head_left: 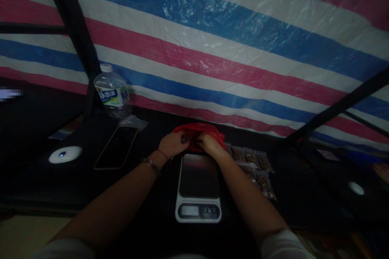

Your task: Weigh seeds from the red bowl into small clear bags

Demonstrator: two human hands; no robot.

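Note:
A crumpled red plastic bag point(216, 131) lies gathered behind the scale, its mouth turned toward me and dark contents inside. My left hand point(172, 145) is closed at the bag's left edge, fingers curled in at the opening. From the other side my right hand point(212, 145) reaches into the mouth; its bent fingertips are partly hidden, and I cannot make out what they hold. Between my forearms stands a white digital kitchen scale point(199, 186) with a dark, bare platform. Several small clear bags point(263, 162) of brownish bits lie beside my right forearm.
To the left, a phone point(117, 147) lies near a white oval device point(65, 154). A large clear bottle point(112, 93) stands behind it, with a clear plastic bag point(133, 122) at its base. Striped sheeting point(212, 52) hangs behind the black table. Another white device point(355, 188) sits far right.

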